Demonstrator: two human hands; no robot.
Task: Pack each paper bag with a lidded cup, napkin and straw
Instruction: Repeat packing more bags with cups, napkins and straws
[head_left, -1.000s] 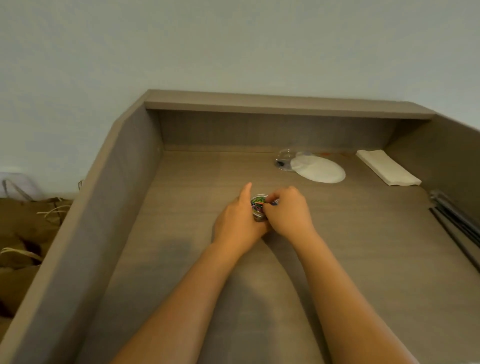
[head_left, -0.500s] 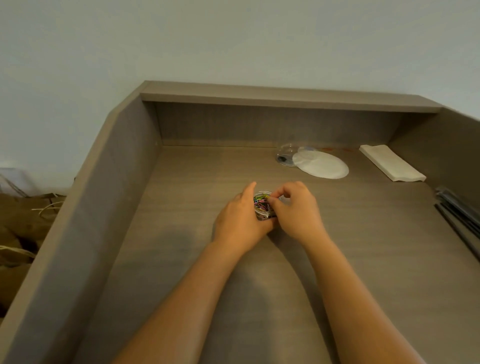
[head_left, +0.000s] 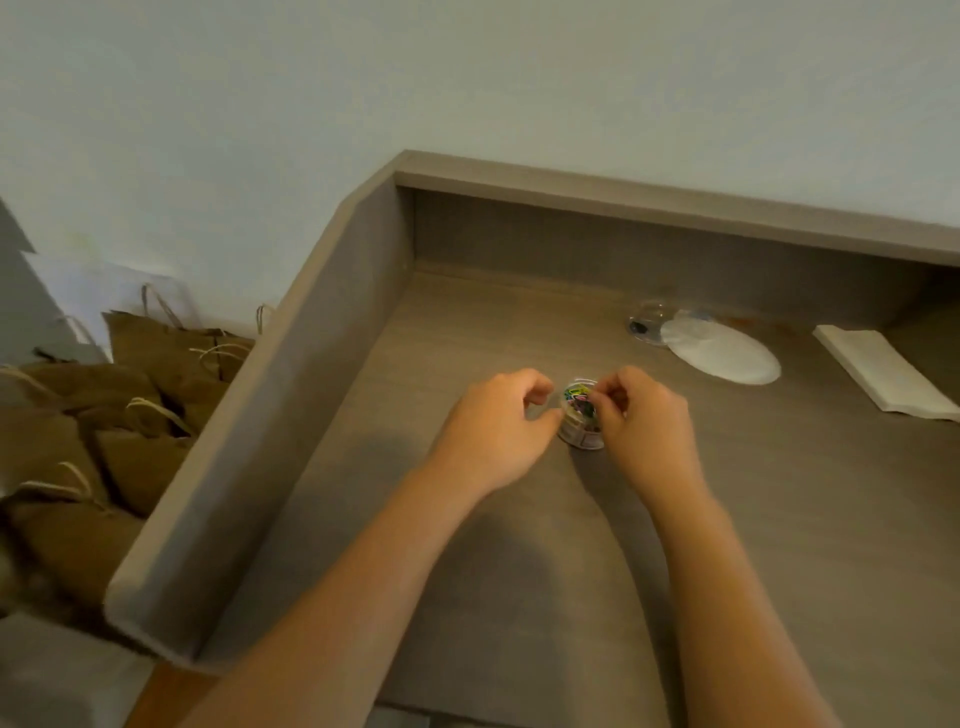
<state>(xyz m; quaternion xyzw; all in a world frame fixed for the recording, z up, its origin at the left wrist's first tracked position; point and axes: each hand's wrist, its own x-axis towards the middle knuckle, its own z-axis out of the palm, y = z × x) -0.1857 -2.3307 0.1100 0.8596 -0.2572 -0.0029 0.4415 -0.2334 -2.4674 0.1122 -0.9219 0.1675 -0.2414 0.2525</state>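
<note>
Wood-grain desk (head_left: 519, 571): grey-brown laminate, matte, walled on three sides; both forearms lie over its near part.
Left hand (head_left: 493, 431): fingers loosely curled, thumb tip against the tub's left side; whether it truly grips cannot be told.
Right hand (head_left: 644, 426): fingertips pinched together at the tub's mouth, seemingly on a clip (too small to confirm).
Clip tub (head_left: 581, 415): small clear plastic cylinder between the two hands, filled with bright wire paper clips.
Risk: the light, slick tub could tip and scatter clips if the right hand pulls while the left only touches.
Lids (head_left: 722, 353): flat white translucent disc beyond the right hand, a clear domed piece just behind it.
Napkins (head_left: 883, 371): soft folded white stack, further right.
Paper bags (head_left: 104, 415): crumpled brown kraft with twine handles, well left of the left hand, outside the desk wall.
Cup, straw: none visible (the task's packing looks paused).
</note>
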